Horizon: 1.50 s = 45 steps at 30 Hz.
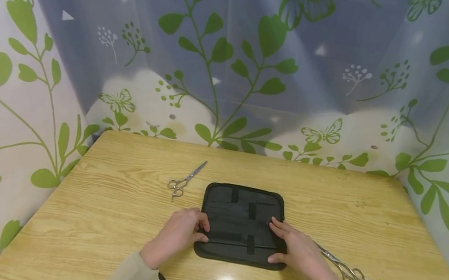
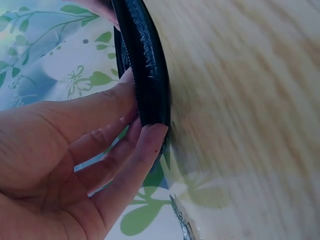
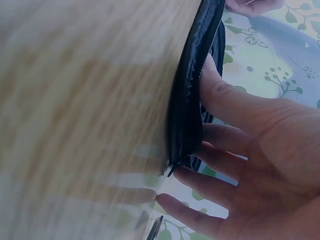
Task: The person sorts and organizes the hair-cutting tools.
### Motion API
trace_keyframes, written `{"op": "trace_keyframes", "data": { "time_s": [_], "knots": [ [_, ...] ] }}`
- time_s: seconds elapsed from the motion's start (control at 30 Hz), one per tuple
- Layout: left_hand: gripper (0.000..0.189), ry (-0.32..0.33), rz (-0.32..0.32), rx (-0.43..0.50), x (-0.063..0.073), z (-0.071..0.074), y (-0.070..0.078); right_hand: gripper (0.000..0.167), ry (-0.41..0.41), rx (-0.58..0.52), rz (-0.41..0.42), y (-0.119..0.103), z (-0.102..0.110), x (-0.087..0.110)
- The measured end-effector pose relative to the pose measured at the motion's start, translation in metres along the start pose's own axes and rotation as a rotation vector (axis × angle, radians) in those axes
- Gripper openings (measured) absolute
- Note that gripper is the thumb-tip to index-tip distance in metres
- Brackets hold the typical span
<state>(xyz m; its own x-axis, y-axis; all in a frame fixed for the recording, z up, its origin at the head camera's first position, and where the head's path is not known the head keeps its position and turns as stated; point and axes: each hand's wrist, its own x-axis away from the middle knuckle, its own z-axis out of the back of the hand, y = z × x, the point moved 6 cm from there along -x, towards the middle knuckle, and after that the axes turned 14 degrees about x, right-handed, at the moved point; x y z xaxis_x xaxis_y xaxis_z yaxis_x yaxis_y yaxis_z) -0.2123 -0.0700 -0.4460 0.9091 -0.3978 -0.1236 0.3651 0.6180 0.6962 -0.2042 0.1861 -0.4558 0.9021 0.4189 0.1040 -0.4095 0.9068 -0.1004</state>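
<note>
A black zip case lies spread on the wooden table, its inner side with flat pockets and elastic loops facing up. My left hand pinches its left edge between thumb and curled fingers. In the left wrist view, those fingers meet the toothed zipper rim. At the right edge, my right hand rests with fingers fairly straight and spread, the thumb on the near corner. The right wrist view shows the thumb against the zipper. Scissors lie just beyond my right hand, their blade tips partly hidden by it.
A second pair of scissors lies to the left of the case, blades pointing away. The wooden table ends at a leaf-patterned curtain, which also closes off both sides.
</note>
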Motion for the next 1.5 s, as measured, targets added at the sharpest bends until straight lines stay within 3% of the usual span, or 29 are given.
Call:
{"op": "trace_keyframes", "data": {
  "time_s": [0.23,0.5,0.6,0.77,0.93,1.17,1.5],
  "knots": [
    [0.019,-0.002,0.006,-0.017,-0.001,0.000,-0.001,0.081,0.007,-0.045,0.026,0.003,0.003,-0.003],
    [0.018,-0.011,-0.008,-0.022,-0.003,-0.002,0.001,0.045,0.247,-0.063,-0.044,0.024,0.032,0.009],
    [0.018,-0.005,-0.004,-0.023,-0.003,-0.001,0.001,0.032,0.286,-0.065,-0.094,0.037,0.039,0.015],
    [0.019,0.009,-0.022,-0.040,-0.004,0.000,0.002,0.023,0.253,-0.036,-0.160,0.060,0.040,0.026],
    [0.018,-0.002,-0.019,-0.040,-0.005,-0.001,0.001,0.024,0.163,-0.007,-0.185,0.079,0.033,0.036],
    [0.017,-0.013,-0.021,-0.046,-0.004,-0.001,0.002,0.025,0.107,0.026,-0.176,0.087,0.022,0.044],
    [0.018,-0.020,-0.020,-0.058,-0.002,-0.001,0.000,0.015,0.052,-0.013,-0.173,0.092,0.012,0.035]
  ]
}}
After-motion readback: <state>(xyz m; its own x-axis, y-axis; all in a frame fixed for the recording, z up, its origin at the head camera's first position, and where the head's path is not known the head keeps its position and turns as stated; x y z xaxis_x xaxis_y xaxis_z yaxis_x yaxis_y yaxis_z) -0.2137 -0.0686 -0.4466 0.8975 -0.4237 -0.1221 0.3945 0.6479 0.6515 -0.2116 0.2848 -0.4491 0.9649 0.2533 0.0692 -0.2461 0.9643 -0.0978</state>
